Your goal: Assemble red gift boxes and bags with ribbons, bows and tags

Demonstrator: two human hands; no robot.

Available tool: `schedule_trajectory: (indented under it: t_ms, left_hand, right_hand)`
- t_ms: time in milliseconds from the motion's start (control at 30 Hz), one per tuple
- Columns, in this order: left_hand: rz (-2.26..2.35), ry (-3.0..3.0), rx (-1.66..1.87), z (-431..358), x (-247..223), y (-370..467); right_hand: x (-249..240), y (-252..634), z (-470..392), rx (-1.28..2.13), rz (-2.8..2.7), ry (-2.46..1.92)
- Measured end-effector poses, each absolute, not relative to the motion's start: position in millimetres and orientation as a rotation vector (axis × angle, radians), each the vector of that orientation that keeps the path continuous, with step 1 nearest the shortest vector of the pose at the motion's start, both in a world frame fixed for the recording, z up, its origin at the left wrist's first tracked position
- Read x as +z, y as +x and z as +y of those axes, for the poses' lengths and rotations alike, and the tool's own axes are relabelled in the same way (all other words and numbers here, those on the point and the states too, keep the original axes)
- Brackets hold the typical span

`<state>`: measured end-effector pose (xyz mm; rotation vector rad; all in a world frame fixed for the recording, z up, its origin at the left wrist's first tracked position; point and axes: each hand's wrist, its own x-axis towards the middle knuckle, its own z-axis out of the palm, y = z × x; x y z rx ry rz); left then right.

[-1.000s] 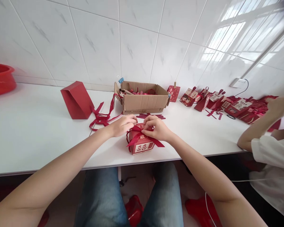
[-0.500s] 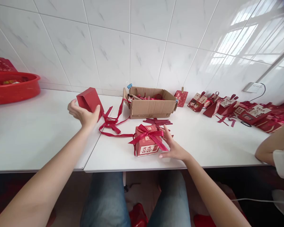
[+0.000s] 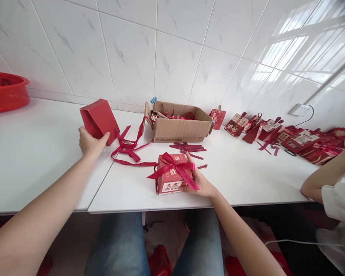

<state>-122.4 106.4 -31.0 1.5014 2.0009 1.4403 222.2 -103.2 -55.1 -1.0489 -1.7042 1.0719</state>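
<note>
My left hand (image 3: 93, 142) grips the near lower end of a plain dark red paper box (image 3: 101, 117), thumb on its right side; the fingers are partly hidden by the box. Close to the table's front edge is a red gift box (image 3: 169, 174) with gold and white lettering and a pink-red ribbon bow (image 3: 176, 165) on top. My right hand (image 3: 199, 182) holds this box by its right side, its fingertips partly behind the bow. A long loose red ribbon (image 3: 129, 147) lies between the two boxes, one end running towards the gift box.
A cardboard box (image 3: 181, 128) of red pieces stands behind, with dark red strips (image 3: 189, 147) before it. A red basin (image 3: 10, 94) is at the left. Several finished-looking gift boxes (image 3: 301, 142) line the right wall, near another person's arm (image 3: 327, 168).
My right hand has closed in on the bowed gift box from its right side. My left hand has come round the lower end of the plain box. The view has shifted slightly.
</note>
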Motion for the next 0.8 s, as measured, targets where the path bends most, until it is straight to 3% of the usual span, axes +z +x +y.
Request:
schedule_trajectory:
  t_ms: [333, 567, 800]
  left_hand:
    - [2.015, 1.499, 1.465, 109, -37, -124]
    - [2.026, 1.451, 1.523, 109, -34, -120]
    - [1.963, 1.414, 1.609, 107, -34, -117]
  right_hand:
    - [-57, 277, -179, 1.130, -1.609, -1.231]
    - [-63, 376, -188, 0.517, -1.018, -1.840]
    - [-83, 376, -148, 0.046, -0.832, -2.117]
